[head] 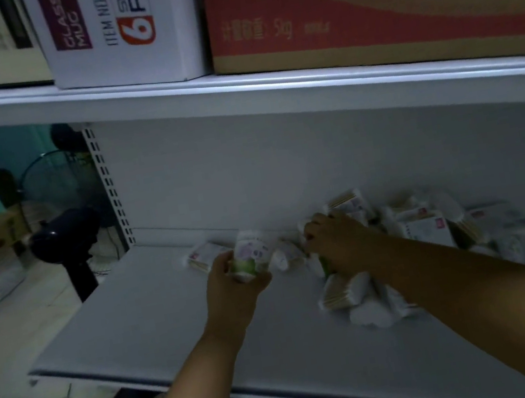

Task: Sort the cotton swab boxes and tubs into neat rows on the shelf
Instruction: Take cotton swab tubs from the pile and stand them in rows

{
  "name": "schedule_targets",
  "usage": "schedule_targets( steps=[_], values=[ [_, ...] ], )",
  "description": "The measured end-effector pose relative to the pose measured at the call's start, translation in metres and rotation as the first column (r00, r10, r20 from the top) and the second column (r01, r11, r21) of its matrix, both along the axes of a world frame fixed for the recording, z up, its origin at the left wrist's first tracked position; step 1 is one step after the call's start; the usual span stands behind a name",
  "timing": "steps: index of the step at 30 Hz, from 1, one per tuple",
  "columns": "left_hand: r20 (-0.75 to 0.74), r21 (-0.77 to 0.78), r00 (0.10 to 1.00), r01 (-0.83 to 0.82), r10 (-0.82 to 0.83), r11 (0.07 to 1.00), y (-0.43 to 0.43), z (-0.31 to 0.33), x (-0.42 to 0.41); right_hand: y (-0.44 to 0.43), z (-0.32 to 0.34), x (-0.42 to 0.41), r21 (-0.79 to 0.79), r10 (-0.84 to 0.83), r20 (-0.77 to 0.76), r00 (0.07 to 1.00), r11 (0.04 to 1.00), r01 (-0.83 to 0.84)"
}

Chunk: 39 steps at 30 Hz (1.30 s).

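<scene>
Our left hand (pixel 234 285) grips a tub (pixel 251 256) | our right hand (pixel 336 242) is nearer the pile (pixel 425 227), which spreads rightward along the shelf (pixel 156 320) | right fingers' hold: cannot tell.

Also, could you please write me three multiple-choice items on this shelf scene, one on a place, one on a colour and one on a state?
1. Where on the lower shelf does the heap of swab packs lie?
A. at its left end
B. on its right part
C. along its front edge only

2. What colour is the big 6 on the glass mug box?
A. blue
B. green
C. orange-red

3. What is the left hand doing?
A. gripping a tub
B. lying flat on the shelf
C. hanging out of view

Key: 1 B, the packs crowd the right part, mostly near the back wall; 2 C, the numeral is orange-red on the white box; 3 A, its fingers curl round the green and white tub.
</scene>
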<state>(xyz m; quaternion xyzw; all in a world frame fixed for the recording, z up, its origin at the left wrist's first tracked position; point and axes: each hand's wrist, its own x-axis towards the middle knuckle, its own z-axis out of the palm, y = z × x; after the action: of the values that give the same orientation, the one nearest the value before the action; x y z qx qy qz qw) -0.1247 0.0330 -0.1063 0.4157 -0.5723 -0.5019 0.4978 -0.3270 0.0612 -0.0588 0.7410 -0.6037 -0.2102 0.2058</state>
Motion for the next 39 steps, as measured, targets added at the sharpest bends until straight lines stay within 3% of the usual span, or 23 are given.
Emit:
schedule_targets(
  steps=[2,6,9,12,18,21,25,27,29,34,39],
  values=[
    [-0.043,0.050,0.999,-0.013,0.015,0.999,0.003,-0.005,0.003,-0.005,-0.001,0.000,0.005,0.004,0.054,0.999,1.000,-0.004],
    [-0.066,0.100,0.997,-0.042,0.049,0.994,0.000,-0.010,0.006,-0.007,0.003,-0.006,-0.030,0.066,0.307,0.949,0.998,-0.059],
    [-0.093,0.128,0.992,-0.072,0.084,0.989,-0.002,-0.012,0.005,-0.010,0.008,-0.011,-0.026,0.083,0.388,0.918,0.997,-0.079],
    [-0.168,0.182,0.982,-0.056,0.087,0.982,-0.002,-0.011,0.002,-0.012,0.012,-0.012,-0.004,0.046,0.557,0.830,0.999,-0.053],
    [-0.320,0.233,0.946,0.034,0.044,0.972,-0.006,-0.008,0.011,-0.010,0.020,-0.011,-0.051,0.019,0.913,0.408,0.996,0.068],
    [-0.378,0.211,0.926,0.061,0.024,0.976,-0.008,-0.005,0.014,-0.010,0.022,-0.005,-0.014,-0.004,0.997,0.077,0.973,0.230],
    [-0.491,0.229,0.871,0.136,-0.007,0.964,-0.008,0.000,0.015,-0.007,0.025,0.004,0.057,0.035,0.972,-0.234,0.925,0.375],
    [-0.535,0.242,0.845,0.178,-0.022,0.954,-0.008,0.002,0.013,-0.001,0.028,0.011,0.143,0.082,0.834,-0.546,0.923,0.356],
    [-0.561,0.256,0.827,0.219,-0.040,0.942,-0.005,0.006,0.007,0.006,0.030,0.019,0.185,0.112,0.661,-0.742,0.934,0.306],
    [-0.587,0.208,0.792,0.351,-0.170,0.913,0.009,0.022,-0.026,0.032,0.028,0.020,0.234,0.250,0.480,-0.841,0.887,0.397],
    [-0.580,0.134,0.770,0.412,-0.266,0.901,0.036,0.050,-0.079,0.077,0.041,-0.007,0.147,0.407,0.510,-0.757,0.826,0.544]
  ],
)
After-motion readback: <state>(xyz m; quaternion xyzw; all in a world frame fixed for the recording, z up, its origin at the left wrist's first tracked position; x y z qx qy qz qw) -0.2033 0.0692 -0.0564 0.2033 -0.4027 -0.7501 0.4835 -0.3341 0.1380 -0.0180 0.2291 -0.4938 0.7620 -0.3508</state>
